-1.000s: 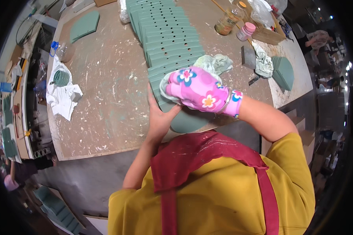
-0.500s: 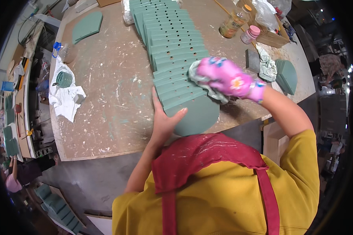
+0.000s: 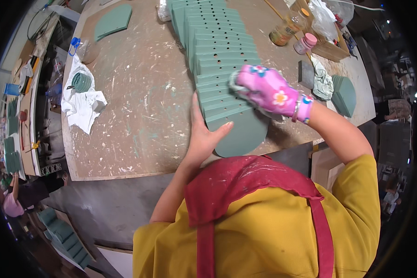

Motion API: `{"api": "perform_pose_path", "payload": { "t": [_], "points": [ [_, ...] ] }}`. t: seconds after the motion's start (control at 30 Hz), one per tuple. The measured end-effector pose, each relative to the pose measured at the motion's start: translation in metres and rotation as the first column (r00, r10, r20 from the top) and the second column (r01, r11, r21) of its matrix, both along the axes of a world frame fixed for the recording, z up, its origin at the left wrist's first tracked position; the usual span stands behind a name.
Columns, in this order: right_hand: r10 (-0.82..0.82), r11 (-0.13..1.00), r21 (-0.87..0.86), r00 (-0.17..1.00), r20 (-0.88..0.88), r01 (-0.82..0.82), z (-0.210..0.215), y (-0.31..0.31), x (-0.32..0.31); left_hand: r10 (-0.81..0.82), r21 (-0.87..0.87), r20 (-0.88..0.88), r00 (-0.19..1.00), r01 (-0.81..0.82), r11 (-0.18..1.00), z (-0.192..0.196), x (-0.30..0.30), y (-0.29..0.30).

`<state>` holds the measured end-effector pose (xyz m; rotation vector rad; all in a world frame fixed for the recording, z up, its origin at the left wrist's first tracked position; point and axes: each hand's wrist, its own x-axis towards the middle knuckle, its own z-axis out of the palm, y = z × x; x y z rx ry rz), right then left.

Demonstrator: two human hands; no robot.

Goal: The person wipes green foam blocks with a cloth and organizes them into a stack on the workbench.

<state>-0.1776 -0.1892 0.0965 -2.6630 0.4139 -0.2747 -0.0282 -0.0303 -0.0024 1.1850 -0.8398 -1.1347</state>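
A long row of overlapping green panels [image 3: 224, 51] with round edges and small holes runs up the table. The nearest panel [image 3: 243, 135] lies at the front, its rounded end toward me. Bare, my left hand [image 3: 205, 134] braces the left edge of the row near the front, thumb stretched over the panels and apart from the fingers. My right hand [image 3: 269, 91], in a pink flowered glove, presses a pale crumpled cloth [image 3: 234, 83] onto the row's right side. The glove hides most of the cloth.
On the brown worktable [image 3: 139, 102], a white rag [image 3: 81, 113] lies left. A bottle [image 3: 287, 28], a pink-capped jar [image 3: 305, 43], a grey block [image 3: 306, 74] and a stack of green pieces [image 3: 343, 96] stand right. Another green panel [image 3: 113, 22] lies far left.
My right hand and the cloth have shifted slightly up along the panels. The whole view has swung a little, and my left hand stays against the row.
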Motion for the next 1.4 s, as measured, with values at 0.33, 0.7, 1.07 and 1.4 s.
{"api": "perform_pose_path", "payload": {
  "t": [0.33, 0.7, 1.07, 1.4],
  "points": [
    [-0.072, 0.989, 0.136, 0.996, 0.043, 0.065, -0.019, -0.014, -0.030, 0.017, 0.130, -0.117, 0.993, -0.002, 0.992, 0.016, -0.005, 0.001],
    [-0.175, 0.980, 0.121, 0.975, 0.136, 0.159, 0.037, -0.025, -0.031, 0.008, 0.010, 0.135, 0.991, -0.009, 1.000, 0.020, 0.012, -0.003],
    [0.265, 0.960, -0.108, 0.962, 0.061, -0.257, -0.025, 0.004, 0.106, 0.006, -0.021, 0.405, 0.914, 0.003, 1.000, -0.001, 0.018, -0.009],
    [-0.453, 0.725, 0.676, 0.832, 0.321, 0.133, 0.024, -0.042, 0.022, 0.078, 0.076, 0.052, 0.996, -0.081, 0.994, -0.003, 0.005, -0.009]
  ]
}}
